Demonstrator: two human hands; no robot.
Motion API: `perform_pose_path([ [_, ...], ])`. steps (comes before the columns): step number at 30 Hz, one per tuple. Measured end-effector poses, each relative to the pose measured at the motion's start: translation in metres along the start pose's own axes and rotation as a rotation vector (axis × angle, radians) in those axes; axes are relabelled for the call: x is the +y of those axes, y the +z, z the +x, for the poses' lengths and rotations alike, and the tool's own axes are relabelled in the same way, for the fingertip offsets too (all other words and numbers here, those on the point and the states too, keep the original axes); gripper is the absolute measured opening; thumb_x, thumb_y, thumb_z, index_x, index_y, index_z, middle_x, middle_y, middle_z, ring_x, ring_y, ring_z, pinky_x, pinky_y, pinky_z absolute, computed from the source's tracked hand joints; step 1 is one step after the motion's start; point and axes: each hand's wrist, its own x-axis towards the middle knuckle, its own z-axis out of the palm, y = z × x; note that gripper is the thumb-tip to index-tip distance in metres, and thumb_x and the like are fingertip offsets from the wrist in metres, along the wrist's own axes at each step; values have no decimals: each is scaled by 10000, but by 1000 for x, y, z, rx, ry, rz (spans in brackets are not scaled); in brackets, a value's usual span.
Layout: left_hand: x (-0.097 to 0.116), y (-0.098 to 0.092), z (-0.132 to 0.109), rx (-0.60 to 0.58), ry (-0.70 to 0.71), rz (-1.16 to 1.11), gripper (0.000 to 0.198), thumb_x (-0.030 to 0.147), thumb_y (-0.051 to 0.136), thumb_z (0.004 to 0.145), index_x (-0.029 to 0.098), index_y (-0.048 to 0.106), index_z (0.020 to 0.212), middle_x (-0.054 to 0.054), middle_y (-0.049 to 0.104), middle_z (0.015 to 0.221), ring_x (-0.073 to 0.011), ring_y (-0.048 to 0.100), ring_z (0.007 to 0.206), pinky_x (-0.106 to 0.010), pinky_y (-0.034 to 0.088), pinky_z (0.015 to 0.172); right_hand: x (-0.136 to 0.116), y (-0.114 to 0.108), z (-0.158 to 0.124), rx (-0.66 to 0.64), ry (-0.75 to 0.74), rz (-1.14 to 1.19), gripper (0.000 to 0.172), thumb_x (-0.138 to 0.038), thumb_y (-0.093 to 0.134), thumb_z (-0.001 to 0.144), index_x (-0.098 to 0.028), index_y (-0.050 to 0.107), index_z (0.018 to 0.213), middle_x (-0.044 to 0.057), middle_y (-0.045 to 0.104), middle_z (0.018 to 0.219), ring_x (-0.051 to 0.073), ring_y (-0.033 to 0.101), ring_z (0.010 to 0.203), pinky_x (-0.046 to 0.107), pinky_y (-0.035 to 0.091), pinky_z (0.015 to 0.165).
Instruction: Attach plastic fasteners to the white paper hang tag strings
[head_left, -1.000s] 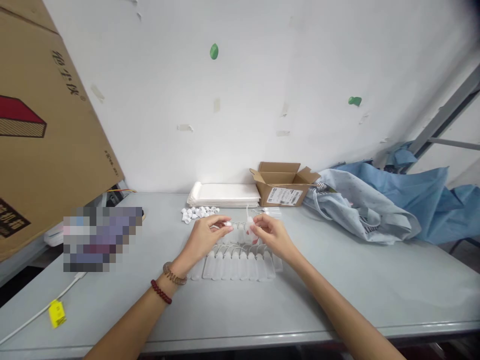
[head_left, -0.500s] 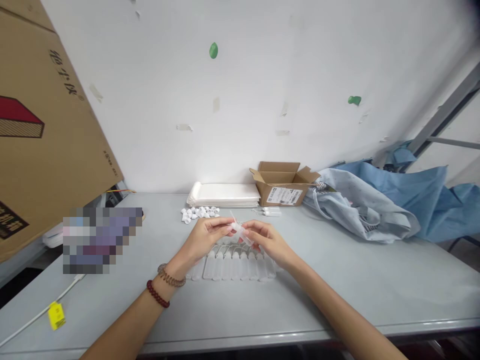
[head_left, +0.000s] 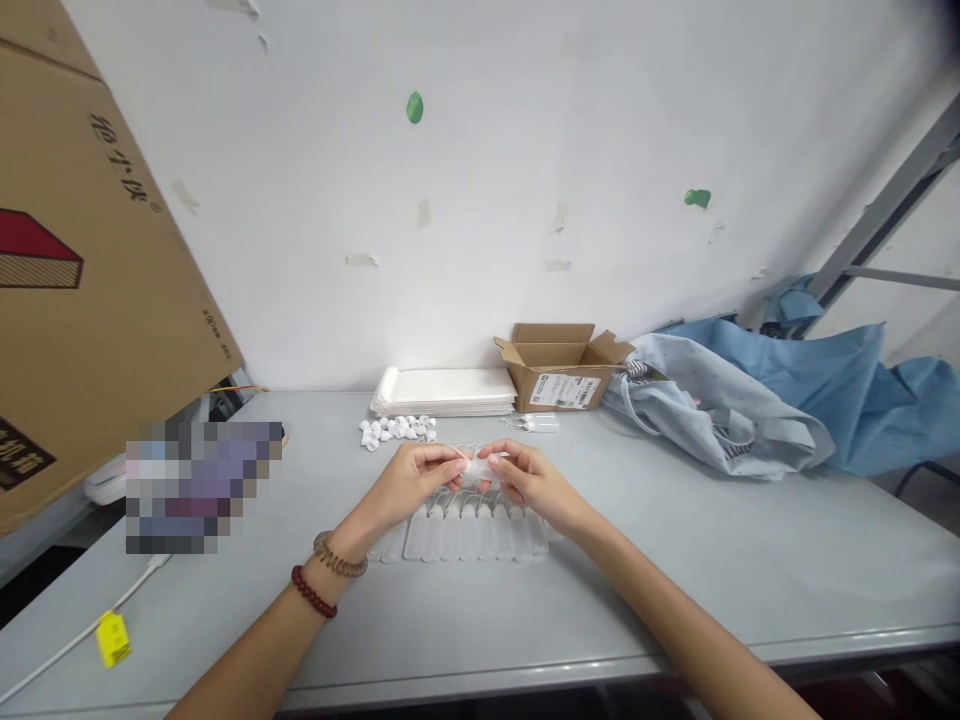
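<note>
My left hand (head_left: 416, 482) and my right hand (head_left: 536, 485) meet above the middle of the table, fingertips pinched on a small translucent white piece (head_left: 478, 469). Fingers cover much of it, so its exact kind cannot be made out. Just below the hands lies a row of flat, frosted translucent pieces (head_left: 474, 538) with thin white loops at their tops. Beyond my left hand is a loose pile of small white caps or rings (head_left: 396, 430). A similar clear piece with a loop (head_left: 540, 423) rests in front of the cardboard box.
Against the wall are a stack of white flat sheets or pouches (head_left: 450, 390) and an open cardboard box (head_left: 556, 388). Crumpled light-blue cloth (head_left: 720, 410) covers the right back. At left are a large carton (head_left: 112, 250), a pixelated object (head_left: 202, 485) and a cable with a yellow tag (head_left: 113, 640).
The translucent piece has turned from slanting, its thin end pointing up, to lying nearly level between my fingertips. Both hands have come slightly closer together. The view has shifted a little.
</note>
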Motion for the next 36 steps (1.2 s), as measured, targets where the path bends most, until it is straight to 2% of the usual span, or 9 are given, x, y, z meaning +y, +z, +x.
perform_pose_path([
  [2, -3, 0, 1, -1, 4, 16, 244, 367, 624, 791, 148, 726, 825, -47, 668, 709, -162, 604, 677, -279, 508, 680, 0, 0, 0, -15, 19, 18, 347, -521, 554, 815, -207, 525, 959, -25, 603, 662, 42, 255, 380, 216, 166, 407],
  [7, -9, 0, 1, 4, 82, 4, 208, 335, 655, 772, 167, 724, 872, -93, 689, 986, -217, 624, 905, -296, 501, 775, 3, -1, 0, -34, 45, 52, 343, -529, 518, 835, -214, 499, 969, -35, 602, 674, 30, 304, 326, 211, 142, 385],
  [12, -7, 0, 0, -23, 48, -68, 213, 336, 646, 788, 175, 708, 913, -87, 673, 1052, -218, 610, 991, -299, 485, 857, 4, 0, 0, -53, 61, 92, 357, -530, 504, 845, -206, 492, 993, -39, 589, 667, 16, 286, 308, 208, 106, 374],
  [14, -6, 1, 0, -22, 5, -66, 244, 375, 620, 806, 162, 700, 895, -82, 681, 977, -196, 629, 891, -291, 503, 797, 3, 1, 0, -65, 61, 90, 362, -533, 499, 849, -204, 489, 1000, -41, 582, 657, 17, 283, 311, 208, 101, 374],
  [18, -6, 3, 0, -42, -69, -2, 329, 432, 580, 818, 124, 650, 724, -27, 600, 641, -138, 569, 591, -260, 488, 580, 3, 1, -2, -62, 63, 94, 360, -536, 486, 862, -201, 487, 994, -54, 534, 606, 25, 261, 343, 203, 105, 387],
  [21, -8, 3, -1, -68, -26, 20, 272, 393, 590, 820, 131, 662, 815, -10, 581, 659, -121, 535, 587, -239, 459, 559, 4, 1, -2, -61, 85, 111, 350, -531, 477, 870, -204, 485, 992, -71, 465, 550, 35, 219, 382, 200, 107, 403],
  [27, -13, 2, -1, -11, 76, 96, 210, 322, 644, 788, 174, 707, 922, -39, 650, 883, -107, 516, 626, -222, 422, 566, 4, 2, -2, -66, 102, 144, 330, -527, 466, 874, -218, 470, 993, -84, 402, 545, 49, 206, 405, 205, 145, 411],
  [33, -14, 0, -1, -90, -35, 97, 343, 441, 546, 848, 139, 638, 714, -9, 580, 638, -114, 528, 556, -225, 411, 533, 3, 2, -2, -69, 101, 119, 342, -539, 461, 870, -218, 466, 988, -86, 396, 540, 52, 213, 405, 205, 149, 412],
  [36, -16, 1, 0, -94, -14, 130, 352, 451, 525, 860, 141, 633, 734, 2, 554, 622, -113, 518, 553, -226, 409, 534, 4, 1, -2, -75, 110, 126, 349, -546, 464, 864, -220, 465, 988, -89, 376, 537, 53, 209, 405, 202, 147, 411],
])
